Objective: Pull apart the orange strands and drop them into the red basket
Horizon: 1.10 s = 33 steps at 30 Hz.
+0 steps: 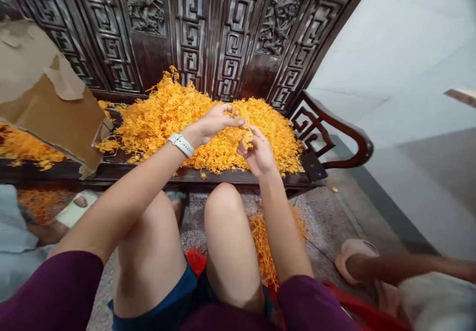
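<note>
Both my hands are in front of me, close together over a large heap of orange, branching flower-like pieces (159, 117) on a dark carved wooden bench. My left hand (219, 121), with a white watch on the wrist, has thumb and fingers pinched on a thin orange flower-like piece (238, 110). Just to its right and a little lower, my right hand (259, 152) is turned partly palm up. Its curled fingers hold a small orange flower-like piece (247, 138). Whether the two pieces are joined cannot be made out.
A torn cardboard sheet (48, 107) stands on the bench at the left, with more orange pieces behind it. A dark phone-like object (314, 166) lies by the curved armrest (357, 157). Orange scraps (262, 241) cover the floor below. Other people's legs show at both sides.
</note>
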### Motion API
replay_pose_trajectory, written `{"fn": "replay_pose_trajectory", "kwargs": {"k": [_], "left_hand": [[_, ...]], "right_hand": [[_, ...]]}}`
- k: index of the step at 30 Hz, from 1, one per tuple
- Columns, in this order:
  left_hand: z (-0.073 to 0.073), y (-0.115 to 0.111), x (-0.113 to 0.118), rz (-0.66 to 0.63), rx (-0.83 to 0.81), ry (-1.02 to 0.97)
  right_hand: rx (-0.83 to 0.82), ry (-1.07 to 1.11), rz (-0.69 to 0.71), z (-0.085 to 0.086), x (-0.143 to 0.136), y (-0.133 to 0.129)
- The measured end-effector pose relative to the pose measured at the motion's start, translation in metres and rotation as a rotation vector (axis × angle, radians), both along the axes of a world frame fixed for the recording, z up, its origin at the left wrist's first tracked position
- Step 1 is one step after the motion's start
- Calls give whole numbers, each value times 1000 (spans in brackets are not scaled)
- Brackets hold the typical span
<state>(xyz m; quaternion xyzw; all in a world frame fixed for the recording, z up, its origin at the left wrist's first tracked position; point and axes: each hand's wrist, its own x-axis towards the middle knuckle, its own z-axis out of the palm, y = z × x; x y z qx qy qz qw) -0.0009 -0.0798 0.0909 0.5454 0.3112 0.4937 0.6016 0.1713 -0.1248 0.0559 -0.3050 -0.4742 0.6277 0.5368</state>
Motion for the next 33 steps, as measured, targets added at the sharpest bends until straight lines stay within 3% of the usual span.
{"fn": "replay_pose_trajectory", "kwargs": {"k": [5, 15, 20, 23, 27, 29, 31, 33], "left_hand": [[6, 1, 4, 25, -27, 71], [-27, 18, 56, -42, -107, 58], [-43, 23, 45, -151, -3, 159], [-51, 28, 31, -125, 48, 235], [-50, 34, 13, -91, 46, 341], [-48, 33, 7, -169, 40, 409], [-48, 30, 5, -267, 68, 468], [-51, 27, 7, -283, 100, 495]], "right_hand": [[-56, 73, 122, -9, 9, -2], [-204, 271, 14, -42, 53, -3], [-236, 267, -69, -50, 60, 2], [-269, 250, -33, -54, 57, 7], [-279, 379, 107, -56, 53, 12], [-282, 455, 155, -56, 53, 15], [-279, 521, 142, -57, 52, 18], [-270, 587, 85, -59, 50, 20]]}}
